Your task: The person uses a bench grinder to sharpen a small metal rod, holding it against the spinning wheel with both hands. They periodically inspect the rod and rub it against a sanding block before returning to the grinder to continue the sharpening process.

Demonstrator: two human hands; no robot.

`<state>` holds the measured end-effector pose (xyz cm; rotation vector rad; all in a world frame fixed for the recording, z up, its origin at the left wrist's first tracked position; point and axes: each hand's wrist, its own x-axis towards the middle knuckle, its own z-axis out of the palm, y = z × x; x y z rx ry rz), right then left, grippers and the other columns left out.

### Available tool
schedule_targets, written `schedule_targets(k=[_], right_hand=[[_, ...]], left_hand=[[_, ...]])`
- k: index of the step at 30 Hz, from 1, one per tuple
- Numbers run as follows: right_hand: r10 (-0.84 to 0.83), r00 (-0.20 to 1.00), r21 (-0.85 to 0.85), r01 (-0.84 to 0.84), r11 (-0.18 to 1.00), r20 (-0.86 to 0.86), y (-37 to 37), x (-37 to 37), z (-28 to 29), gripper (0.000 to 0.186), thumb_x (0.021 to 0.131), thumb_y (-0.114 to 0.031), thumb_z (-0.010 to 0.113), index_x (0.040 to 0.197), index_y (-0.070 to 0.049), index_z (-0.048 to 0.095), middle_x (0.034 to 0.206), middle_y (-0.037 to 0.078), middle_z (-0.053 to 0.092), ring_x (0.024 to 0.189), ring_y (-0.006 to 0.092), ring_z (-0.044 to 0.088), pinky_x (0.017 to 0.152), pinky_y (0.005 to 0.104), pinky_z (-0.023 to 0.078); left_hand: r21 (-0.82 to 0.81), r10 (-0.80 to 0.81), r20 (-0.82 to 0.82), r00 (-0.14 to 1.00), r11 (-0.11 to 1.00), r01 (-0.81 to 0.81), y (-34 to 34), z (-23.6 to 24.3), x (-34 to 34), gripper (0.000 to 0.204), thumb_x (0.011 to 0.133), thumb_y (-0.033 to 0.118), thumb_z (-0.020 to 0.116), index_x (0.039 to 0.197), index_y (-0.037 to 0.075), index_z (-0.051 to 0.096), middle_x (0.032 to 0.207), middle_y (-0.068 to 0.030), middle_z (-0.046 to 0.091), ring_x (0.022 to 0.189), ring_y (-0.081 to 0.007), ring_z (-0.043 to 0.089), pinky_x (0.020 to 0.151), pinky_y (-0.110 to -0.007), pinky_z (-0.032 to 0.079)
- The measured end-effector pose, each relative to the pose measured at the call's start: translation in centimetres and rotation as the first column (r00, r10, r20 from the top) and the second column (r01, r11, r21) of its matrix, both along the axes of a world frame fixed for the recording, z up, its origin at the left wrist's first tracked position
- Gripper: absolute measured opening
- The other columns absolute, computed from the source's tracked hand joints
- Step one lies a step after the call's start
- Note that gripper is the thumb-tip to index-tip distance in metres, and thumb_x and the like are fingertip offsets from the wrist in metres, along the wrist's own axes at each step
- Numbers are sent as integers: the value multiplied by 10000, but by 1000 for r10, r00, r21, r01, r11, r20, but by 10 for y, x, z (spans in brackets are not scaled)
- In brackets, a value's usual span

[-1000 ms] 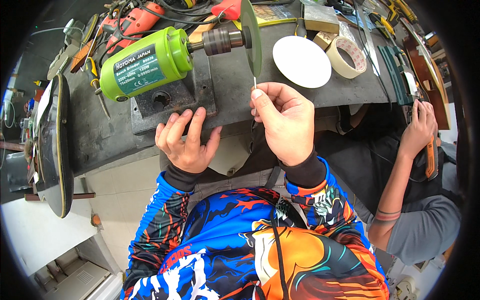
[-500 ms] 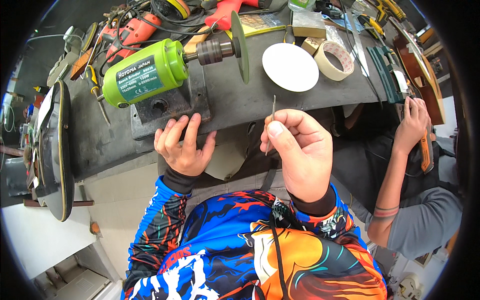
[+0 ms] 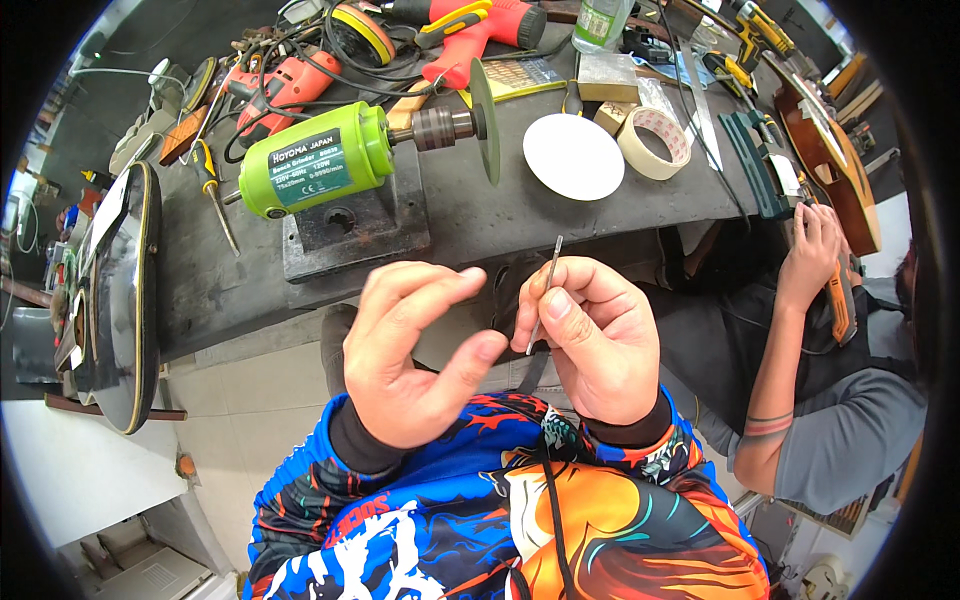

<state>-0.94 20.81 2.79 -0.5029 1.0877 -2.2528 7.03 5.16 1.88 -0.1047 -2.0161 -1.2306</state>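
Between the thumb and fingers of my right hand is a thin metal rod, tilted, with its upper end pointing toward the bench. My left hand is raised beside it, thumb and fingers apart and nothing in them, a short gap from the rod. Beyond my hands stands a green bench grinder on a black base. Its chuck carries a thin round disc, seen almost edge-on. A white round disc lies on the bench to the right of the grinder.
A roll of masking tape, a metal block and a screwdriver lie on the dark bench. Red power tools with cables fill the back. At right, a co-worker's hand is near a guitar body.
My left hand has left the grinder's base and moved right and toward me, near the rod. My right hand, still holding the rod, has come slightly closer to me. The view has shifted slightly.
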Motion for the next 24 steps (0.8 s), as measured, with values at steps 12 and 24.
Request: schedule_targets(k=[12, 24], right_hand=[[102, 993, -35, -100, 994, 53, 6, 3, 3, 163, 960, -82, 596, 1076, 32, 610, 970, 59, 660, 809, 92, 600, 726, 244, 508], [36, 999, -8, -35, 999, 36, 5, 2, 2, 156, 950, -57, 602, 1071, 39, 609, 955, 66, 666, 818, 92, 620, 727, 238, 522]], left_hand=[[339, -280, 107, 954, 912, 230, 17, 21, 1, 330, 844, 24, 718, 1148, -54, 615, 1096, -126, 555, 969, -174, 580, 870, -300, 478], [331, -270, 118, 956, 918, 218, 19, 18, -3, 293, 854, -28, 678, 1140, -61, 622, 1098, -136, 565, 954, -169, 588, 826, -291, 497]])
